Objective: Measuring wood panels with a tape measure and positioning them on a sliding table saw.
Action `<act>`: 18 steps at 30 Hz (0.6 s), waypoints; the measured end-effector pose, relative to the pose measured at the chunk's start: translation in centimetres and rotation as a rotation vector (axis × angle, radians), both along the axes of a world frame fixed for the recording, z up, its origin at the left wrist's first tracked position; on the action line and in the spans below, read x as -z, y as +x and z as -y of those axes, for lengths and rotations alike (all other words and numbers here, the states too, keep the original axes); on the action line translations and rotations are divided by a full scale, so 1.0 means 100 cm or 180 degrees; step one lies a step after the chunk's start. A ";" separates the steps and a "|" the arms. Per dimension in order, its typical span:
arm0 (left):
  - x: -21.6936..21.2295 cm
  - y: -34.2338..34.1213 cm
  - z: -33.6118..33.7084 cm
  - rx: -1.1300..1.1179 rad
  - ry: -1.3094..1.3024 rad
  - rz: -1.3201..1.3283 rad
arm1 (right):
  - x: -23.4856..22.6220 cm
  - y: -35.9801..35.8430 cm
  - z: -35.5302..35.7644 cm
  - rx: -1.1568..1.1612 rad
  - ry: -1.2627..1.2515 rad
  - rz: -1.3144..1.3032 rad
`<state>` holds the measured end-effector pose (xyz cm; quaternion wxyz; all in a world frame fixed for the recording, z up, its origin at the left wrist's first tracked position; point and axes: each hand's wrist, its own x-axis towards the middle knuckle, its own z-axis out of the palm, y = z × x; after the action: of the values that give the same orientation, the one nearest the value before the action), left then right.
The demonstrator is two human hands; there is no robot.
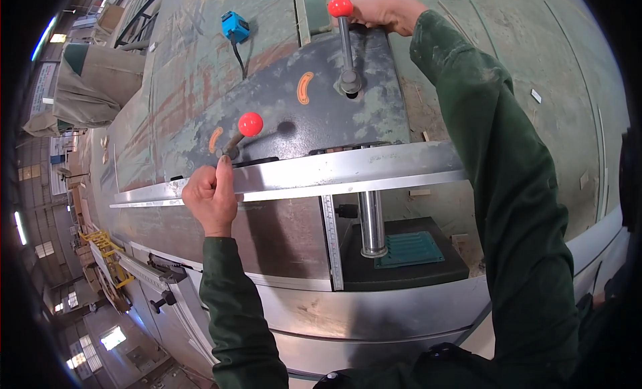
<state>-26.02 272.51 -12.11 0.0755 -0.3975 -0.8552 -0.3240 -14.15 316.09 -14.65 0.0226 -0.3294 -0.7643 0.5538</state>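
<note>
In the head view, a long silver metal rail [348, 175] lies across the front edge of a dark grey metal plate [281, 95]. The bare left hand [212, 192] is curled closed over the rail near its left part, thumb laid on top. The bare right hand [391, 13] is placed at the plate's far corner, behind a lever with a red ball knob [340, 7]; its fingers are hidden, so what is held cannot be told. For steady handling, pressure is best shared evenly between both hands, and the left thumb is best kept off the base of the nearer red-knobbed lever [250, 124]. Below the rail, an upright shiny steel post [372, 222] and a white graduated strip [333, 245] limit movement; more room is offered rightward, among small scraps.
</note>
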 end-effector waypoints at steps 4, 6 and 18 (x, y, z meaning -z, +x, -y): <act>-0.004 -0.001 0.001 0.0074 0.0127 0.0100 | -0.006 0.006 -0.002 -0.0310 -0.1027 0.0086; -0.014 0.010 -0.002 -0.0129 0.0072 -0.0092 | -0.012 0.014 0.002 -0.0021 -0.0310 0.0228; 0.008 0.032 -0.031 0.0141 0.0556 -0.1685 | 0.005 0.000 0.008 -0.0314 0.0358 0.0293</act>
<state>-22.84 275.64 -12.87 0.3232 -0.4790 -0.7656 -0.2829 -14.18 315.24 -15.13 -0.0215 -0.3147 -0.8098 0.4947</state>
